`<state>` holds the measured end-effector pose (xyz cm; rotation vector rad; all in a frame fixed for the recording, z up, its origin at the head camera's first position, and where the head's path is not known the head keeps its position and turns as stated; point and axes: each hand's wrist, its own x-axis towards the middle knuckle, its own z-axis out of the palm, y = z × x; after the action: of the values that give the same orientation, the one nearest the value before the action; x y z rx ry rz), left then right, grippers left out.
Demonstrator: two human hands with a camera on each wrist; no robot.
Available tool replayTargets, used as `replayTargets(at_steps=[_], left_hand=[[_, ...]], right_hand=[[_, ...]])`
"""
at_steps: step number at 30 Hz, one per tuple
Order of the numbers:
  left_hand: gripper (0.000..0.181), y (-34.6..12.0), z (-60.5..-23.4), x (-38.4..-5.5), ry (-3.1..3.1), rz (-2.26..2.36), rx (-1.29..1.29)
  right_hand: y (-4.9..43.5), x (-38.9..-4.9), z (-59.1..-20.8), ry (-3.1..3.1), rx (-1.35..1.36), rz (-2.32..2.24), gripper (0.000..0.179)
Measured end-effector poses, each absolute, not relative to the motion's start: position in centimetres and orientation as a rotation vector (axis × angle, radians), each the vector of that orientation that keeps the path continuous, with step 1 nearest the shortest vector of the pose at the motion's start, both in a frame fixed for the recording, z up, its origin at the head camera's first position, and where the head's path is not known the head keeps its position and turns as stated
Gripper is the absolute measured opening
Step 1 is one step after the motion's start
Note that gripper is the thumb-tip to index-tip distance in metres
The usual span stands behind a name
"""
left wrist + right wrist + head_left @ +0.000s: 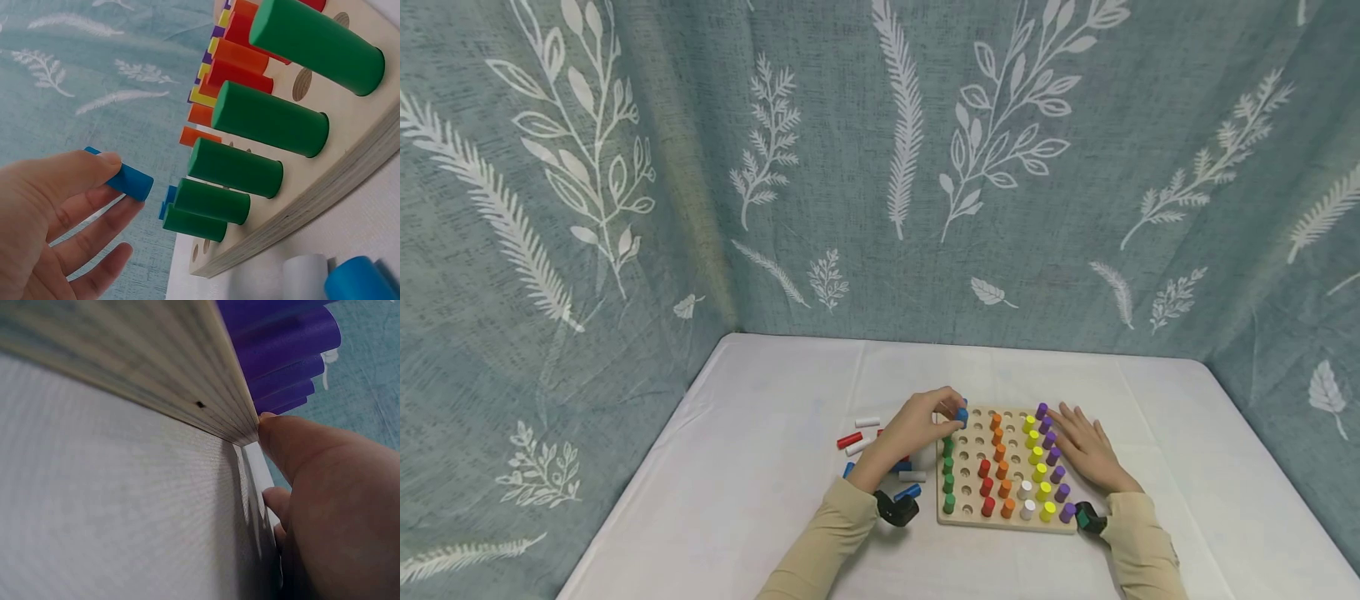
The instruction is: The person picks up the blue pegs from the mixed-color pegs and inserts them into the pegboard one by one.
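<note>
My left hand pinches a blue peg between thumb and fingertips, above the far left part of a wooden pegboard. Green pegs stand in the leftmost column; just beyond them, in the left wrist view, a second blue peg shows partly hidden. Beside the board's right edge lies my right hand, palm down with fingers straight. Its thumb is against the board's side, near the purple pegs.
Orange pegs, yellow pegs, a few red pegs and two white pegs stand in the board. Left of it, several loose pegs lie on the white table, among them a red one and a blue one.
</note>
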<state>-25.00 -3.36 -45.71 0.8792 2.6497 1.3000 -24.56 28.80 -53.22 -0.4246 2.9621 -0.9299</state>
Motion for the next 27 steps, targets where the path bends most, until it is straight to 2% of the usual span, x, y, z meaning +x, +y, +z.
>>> replayTargets(at_steps=[27], left_hand=[[0.021, -2.9, -46.9, -25.6, 2.639, 1.294, 0.848]], right_hand=[[29.2, -24.7, -53.4, 2.944, -0.451, -0.957, 0.052]])
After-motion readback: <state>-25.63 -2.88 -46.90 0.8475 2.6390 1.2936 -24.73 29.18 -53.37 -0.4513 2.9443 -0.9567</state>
